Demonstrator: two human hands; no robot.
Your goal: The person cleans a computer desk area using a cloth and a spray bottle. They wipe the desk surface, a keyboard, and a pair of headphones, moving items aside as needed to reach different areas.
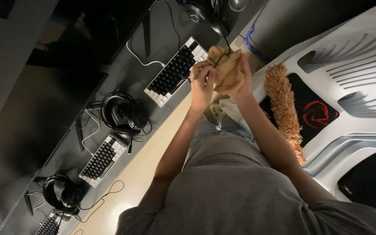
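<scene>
The cloth (pixel 229 72) is tan. Left of it, the keyboard (pixel 176 71) mixes black and white keys; right of it, the duster (pixel 283 104) is orange, beside black-and-red chair cushions (pixel 316 113).

A large dark monitor (pixel 31 113) stands at the left on the black desk, its screen blank. A second dark screen (pixel 96 30) stands beyond it near the top. No packages, labels or signs can be made out.
</scene>
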